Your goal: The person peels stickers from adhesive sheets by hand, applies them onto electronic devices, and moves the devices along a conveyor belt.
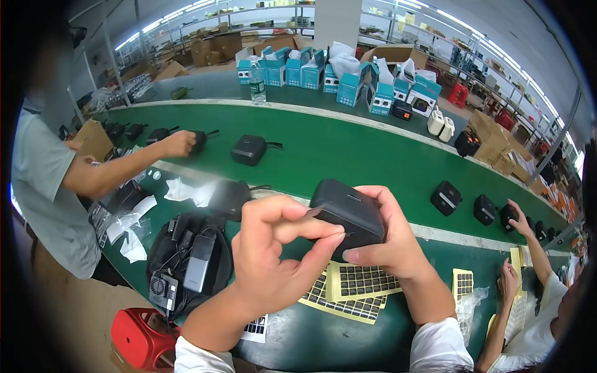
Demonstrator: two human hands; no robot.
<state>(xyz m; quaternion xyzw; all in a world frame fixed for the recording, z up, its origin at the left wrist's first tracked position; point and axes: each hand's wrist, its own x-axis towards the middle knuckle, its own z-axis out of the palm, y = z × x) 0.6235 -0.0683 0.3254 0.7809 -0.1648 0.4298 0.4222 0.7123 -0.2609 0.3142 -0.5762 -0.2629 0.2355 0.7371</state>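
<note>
Ideally, the left hand, pinching a dark sliver, works gently while the right hand clasps the black case steady.

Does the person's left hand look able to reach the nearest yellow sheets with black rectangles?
Probably yes: the yellow sheets lie near the left hand on the green table, seemingly unblocked, though it seems busy at the rounded black box.

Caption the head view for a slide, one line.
Right hand holds a black box above yellow sheets; left hand, thumb and finger pinched, works close beside it.
</note>
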